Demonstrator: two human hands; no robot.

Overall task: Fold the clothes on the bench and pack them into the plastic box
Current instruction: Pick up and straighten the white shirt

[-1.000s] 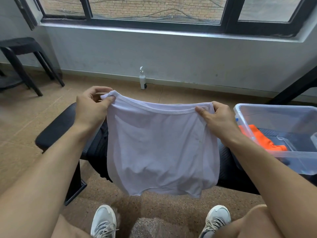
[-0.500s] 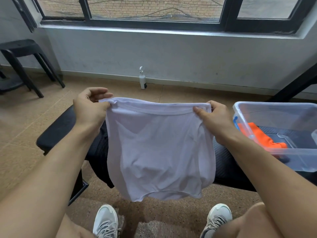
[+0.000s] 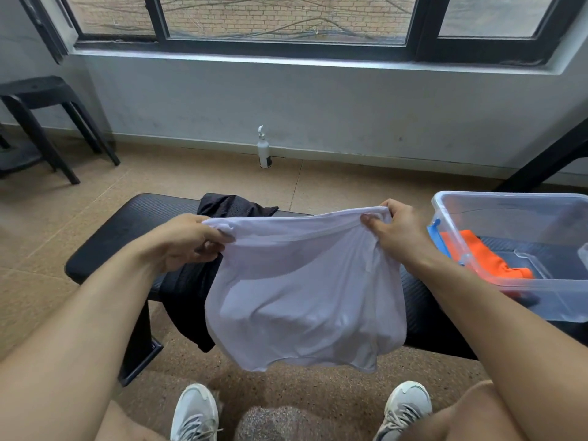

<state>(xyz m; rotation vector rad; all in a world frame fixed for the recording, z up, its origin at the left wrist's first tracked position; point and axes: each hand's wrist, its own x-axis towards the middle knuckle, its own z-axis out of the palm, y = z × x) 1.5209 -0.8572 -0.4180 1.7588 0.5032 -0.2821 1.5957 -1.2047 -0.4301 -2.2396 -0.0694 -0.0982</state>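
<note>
The person stood at the bench [image 3: 105,246] with a white garment [image 3: 302,297] held up in front of it, hanging free above the floor and clear of the seat. The left hand [image 3: 184,243] pinched the top edge at its left corner, fingers curled tight round bunched cloth; the right hand [image 3: 397,233] gripped the opposite corner the same way, thumb across the front. Judged as the opening of a fold, the step would go best with both corners kept level and the top hem pulled taut, so the cloth could be laid flat on the seat before any crease was made; a slack hem would likely let the lower part twist. The garment appeared thin and soft, with a seamed band along the top, its lower half billowing and its bottom hem uneven. A black mesh garment [image 3: 191,288] lay draped over the bench behind it, not yet folded. The plastic box [image 3: 509,202] sat on the bench just to the right, holding 1 orange item [image 3: 490,265].
</note>
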